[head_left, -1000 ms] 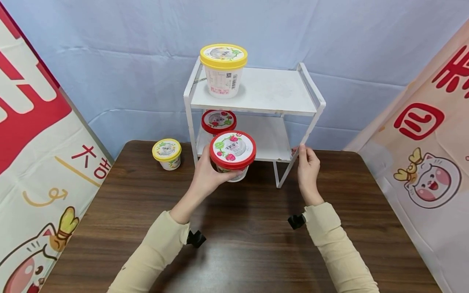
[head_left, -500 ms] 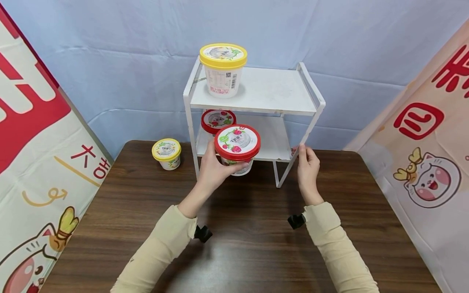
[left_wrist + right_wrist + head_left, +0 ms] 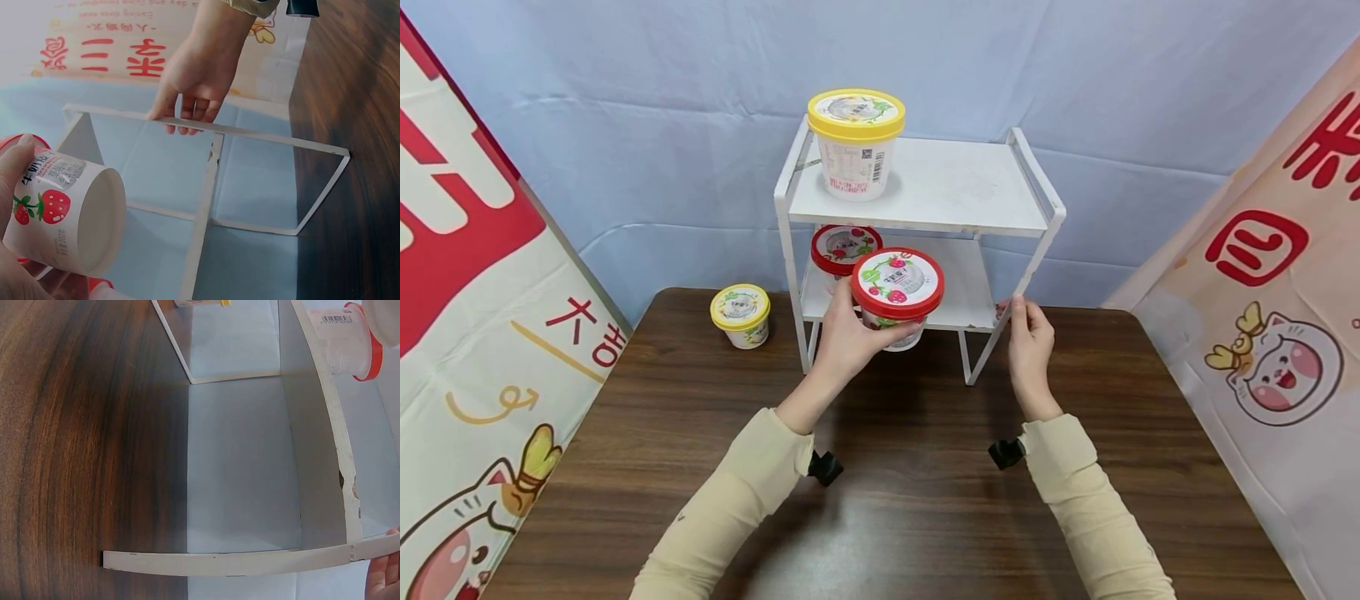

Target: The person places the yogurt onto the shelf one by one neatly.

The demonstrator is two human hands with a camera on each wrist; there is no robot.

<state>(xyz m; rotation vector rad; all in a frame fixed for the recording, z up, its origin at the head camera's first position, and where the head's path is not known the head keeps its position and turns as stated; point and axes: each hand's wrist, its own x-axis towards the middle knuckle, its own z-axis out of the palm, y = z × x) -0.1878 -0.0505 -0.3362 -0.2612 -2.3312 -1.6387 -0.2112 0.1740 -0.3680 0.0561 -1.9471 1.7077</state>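
My left hand (image 3: 846, 342) grips a paper tub (image 3: 898, 285) with a red lid and strawberry print, thumb on the near side. It holds the tub in the air before the lower level of a white two-tier shelf (image 3: 977, 187). In the left wrist view the tub's pale base (image 3: 103, 222) faces right. My right hand (image 3: 1032, 346) holds the shelf's front right leg, fingers around it; its far fingers are partly hidden. Another red-lidded tub (image 3: 841, 242) stands at the left of the lower level, partly covered by the upper board and the held tub.
A large yellow-lidded tub (image 3: 856, 150) stands on the left of the top board. A smaller yellow-lidded tub (image 3: 741, 315) sits on the dark wooden table (image 3: 910, 500), left of the shelf. A pale blue cloth (image 3: 685, 167) hangs behind; printed banners flank the table.
The left hand has carried the red-lidded tub to the right and farther away, toward the shelf's lower level. The right hand stays on the leg; the other tubs have not moved.
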